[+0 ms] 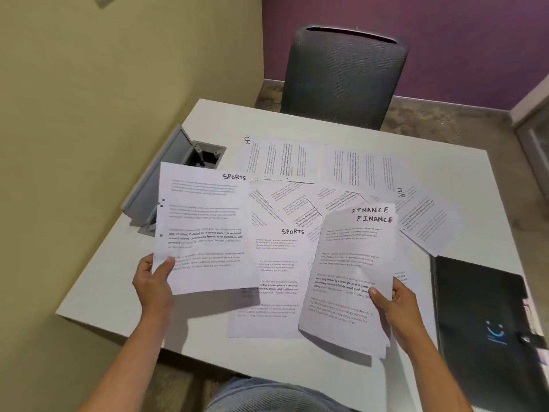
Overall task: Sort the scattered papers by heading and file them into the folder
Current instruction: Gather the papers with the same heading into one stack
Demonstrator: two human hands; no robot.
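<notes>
Meanwhile, at the desk: a person sorts printed sheets by their handwritten headings.
Left hand: the left hand [154, 276] pinches the lower left corner of a single SPORTS sheet [205, 230], raised above the table.
Right hand: the right hand [396, 304] grasps the right edge of a small FINANCE stack [349, 275], at least two sheets, held upright and slightly curled.
Key relation: a second SPORTS page [273, 281] lies flat between the two hands, long axis running away from the person, just right of the raised sheet; the left hand is the nearer and looks best placed to lay its match on top.
Unsorted papers: HR pages [279, 159] and others fan across the far half of the white table [124, 281].
Folder: the black folder [481, 316] rests closed at the right edge, just beside the right hand.
Room: a grey cable box [178, 165] stands open at the left, a mesh chair [344, 78] faces the person, yellow and purple walls behind.
</notes>
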